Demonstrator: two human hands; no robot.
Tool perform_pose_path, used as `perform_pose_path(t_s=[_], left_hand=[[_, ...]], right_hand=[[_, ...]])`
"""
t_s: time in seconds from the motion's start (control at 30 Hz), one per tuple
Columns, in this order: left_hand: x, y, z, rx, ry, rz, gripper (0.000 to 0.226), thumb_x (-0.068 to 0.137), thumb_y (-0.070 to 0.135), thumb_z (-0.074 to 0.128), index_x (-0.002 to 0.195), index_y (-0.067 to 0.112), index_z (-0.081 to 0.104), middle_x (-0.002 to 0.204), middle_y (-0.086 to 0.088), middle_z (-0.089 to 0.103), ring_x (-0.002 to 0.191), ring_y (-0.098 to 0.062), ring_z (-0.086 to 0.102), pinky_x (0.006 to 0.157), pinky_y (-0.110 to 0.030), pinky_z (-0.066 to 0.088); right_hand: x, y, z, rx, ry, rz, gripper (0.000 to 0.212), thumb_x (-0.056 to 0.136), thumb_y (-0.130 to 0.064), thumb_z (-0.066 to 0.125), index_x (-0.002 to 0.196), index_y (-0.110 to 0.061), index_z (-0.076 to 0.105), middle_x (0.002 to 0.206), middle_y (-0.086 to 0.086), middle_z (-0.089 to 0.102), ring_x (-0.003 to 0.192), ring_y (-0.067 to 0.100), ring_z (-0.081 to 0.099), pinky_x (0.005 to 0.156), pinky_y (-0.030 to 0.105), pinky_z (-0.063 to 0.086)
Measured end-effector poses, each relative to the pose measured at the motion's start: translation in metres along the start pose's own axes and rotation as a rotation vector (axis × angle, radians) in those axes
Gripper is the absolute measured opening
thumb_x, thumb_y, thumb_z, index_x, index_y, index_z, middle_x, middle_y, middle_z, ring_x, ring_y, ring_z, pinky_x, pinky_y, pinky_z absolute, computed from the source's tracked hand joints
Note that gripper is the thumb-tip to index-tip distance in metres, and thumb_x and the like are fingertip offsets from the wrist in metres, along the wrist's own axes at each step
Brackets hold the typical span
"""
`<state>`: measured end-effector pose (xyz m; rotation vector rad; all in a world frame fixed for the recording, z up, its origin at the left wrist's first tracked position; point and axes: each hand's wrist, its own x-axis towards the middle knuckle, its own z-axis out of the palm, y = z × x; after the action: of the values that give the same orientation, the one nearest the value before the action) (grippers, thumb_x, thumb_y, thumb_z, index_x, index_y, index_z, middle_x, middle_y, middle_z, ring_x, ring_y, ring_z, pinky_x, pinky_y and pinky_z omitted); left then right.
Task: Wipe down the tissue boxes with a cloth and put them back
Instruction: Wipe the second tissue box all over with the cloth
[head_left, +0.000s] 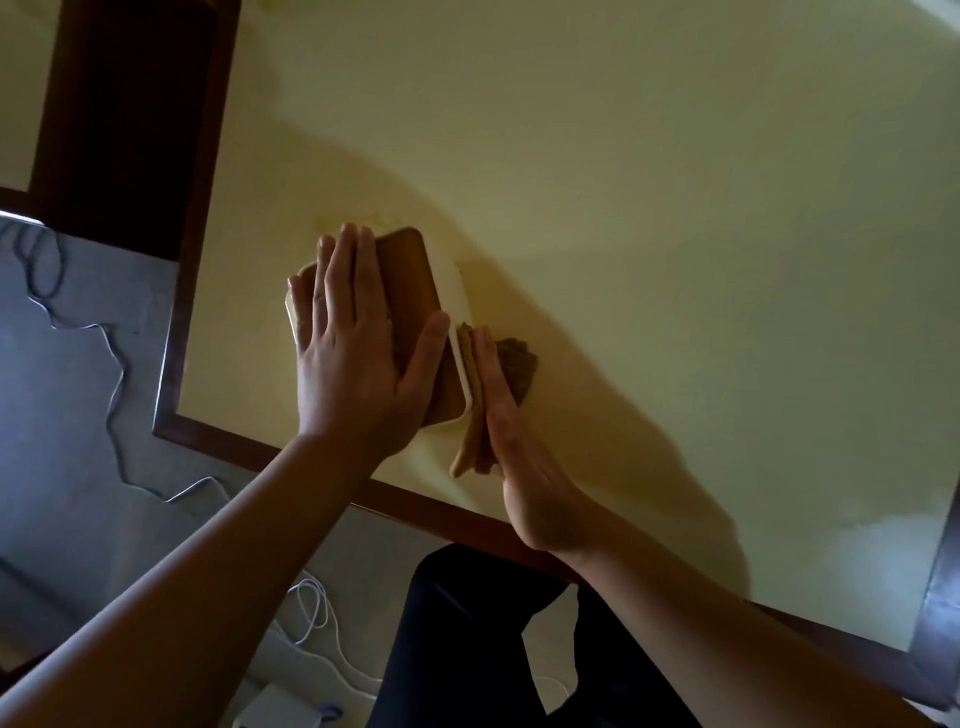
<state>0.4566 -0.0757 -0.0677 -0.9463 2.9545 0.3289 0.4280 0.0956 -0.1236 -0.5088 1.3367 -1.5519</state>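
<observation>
A tissue box (415, 291) with a brown top and white sides lies on the pale yellow table (649, 234) near its left front corner. My left hand (353, 353) lies flat on the box's top, fingers straight and spread. My right hand (519, 441) stands on edge with straight fingers, pressing a brown cloth (519, 364) against the box's right side. Part of the cloth bunches out on the table beyond my fingers; another part hangs out below the box's near corner.
The table has a dark wooden rim (447, 506). White cables (111, 364) trail over the grey floor on the left and below the table. A dark wooden door frame (119, 104) stands at the top left. My dark-clothed legs (467, 649) are below the rim.
</observation>
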Motion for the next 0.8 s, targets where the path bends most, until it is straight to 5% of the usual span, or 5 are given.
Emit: perform_pose_path(t_s=[0.23,0.37,0.47,0.57,0.8], left_hand=[[0.002,0.0,-0.001,0.001,-0.006,0.046,0.087,0.102,0.062,0.033,0.165,0.006,0.01,0.172,-0.011,0.014,0.161,-0.025,0.003,0.129,-0.056,0.005],[0.002,0.001,-0.001,0.01,0.0,0.046,0.087,0.102,0.064,0.034,0.165,0.007,0.012,0.172,-0.01,0.015,0.161,-0.024,0.004,0.129,-0.055,0.007],[0.002,0.001,-0.001,0.006,-0.001,0.041,0.087,0.101,0.064,0.035,0.165,0.008,0.013,0.172,-0.01,0.016,0.161,-0.024,0.004,0.128,-0.056,0.008],[0.003,0.001,-0.001,0.006,-0.003,0.039,0.088,0.101,0.064,0.034,0.165,0.008,0.013,0.172,-0.01,0.016,0.161,-0.024,0.004,0.128,-0.057,0.009],[0.002,0.003,-0.001,0.019,-0.017,0.038,0.087,0.102,0.064,0.029,0.165,0.007,0.009,0.172,-0.011,0.013,0.161,-0.025,0.002,0.128,-0.055,0.006]], right_hand=[[0.026,-0.01,-0.004,0.009,0.007,0.034,0.049,0.111,-0.056,0.014,0.156,-0.064,-0.003,0.177,-0.008,0.002,0.163,0.016,0.004,0.132,0.057,0.007],[0.08,-0.022,-0.016,-0.054,0.039,-0.037,0.052,0.114,-0.035,0.017,0.163,-0.035,0.0,0.177,-0.007,-0.005,0.162,0.007,-0.006,0.134,0.047,0.004],[0.132,-0.03,-0.023,-0.101,0.026,-0.056,0.064,0.111,-0.044,0.02,0.167,-0.014,0.011,0.177,0.003,0.005,0.163,0.012,-0.002,0.134,0.046,0.0],[0.148,-0.033,-0.026,-0.133,0.034,-0.037,0.07,0.107,-0.051,0.018,0.167,-0.016,0.014,0.177,0.001,0.006,0.163,0.009,-0.002,0.133,0.047,0.0],[0.054,-0.012,-0.011,-0.065,0.021,-0.114,0.056,0.115,-0.03,0.022,0.167,-0.027,0.002,0.177,-0.01,-0.006,0.163,0.012,-0.008,0.133,0.054,0.003]])
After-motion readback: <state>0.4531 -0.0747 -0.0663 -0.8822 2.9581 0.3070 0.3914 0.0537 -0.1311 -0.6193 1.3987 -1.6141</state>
